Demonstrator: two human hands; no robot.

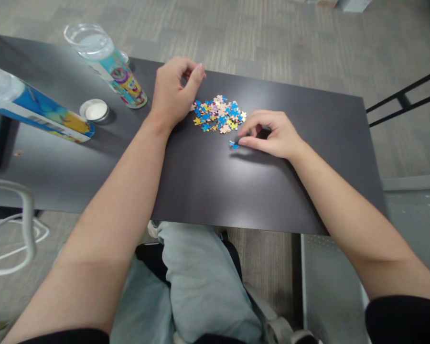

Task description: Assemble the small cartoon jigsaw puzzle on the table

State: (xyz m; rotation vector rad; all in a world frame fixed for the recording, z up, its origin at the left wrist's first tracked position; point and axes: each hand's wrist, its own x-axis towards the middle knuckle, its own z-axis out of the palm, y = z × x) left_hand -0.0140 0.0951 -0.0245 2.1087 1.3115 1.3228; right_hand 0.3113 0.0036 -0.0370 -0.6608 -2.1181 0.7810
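Note:
A small heap of jigsaw puzzle pieces (pixel 220 113), blue, yellow and pink, lies on the dark table (pixel 215 186). Just in front of the heap, my right hand (pixel 267 133) pinches a blue puzzle piece (pixel 233 145) at the tips of thumb and forefinger, low over the tabletop. My left hand (pixel 177 91) rests to the left of the heap, its fingers curled in and the thumb close against them. No object shows in it, though part of the palm is hidden.
On the left, a clear cylinder with a cartoon print (pixel 125 81) stands near a larger printed cylinder (pixel 53 112). Between them lies a round lid (pixel 95 111). A white curved tube (pixel 28 224) crosses the lower left. A metal cabinet (pixel 333 282) sits below right.

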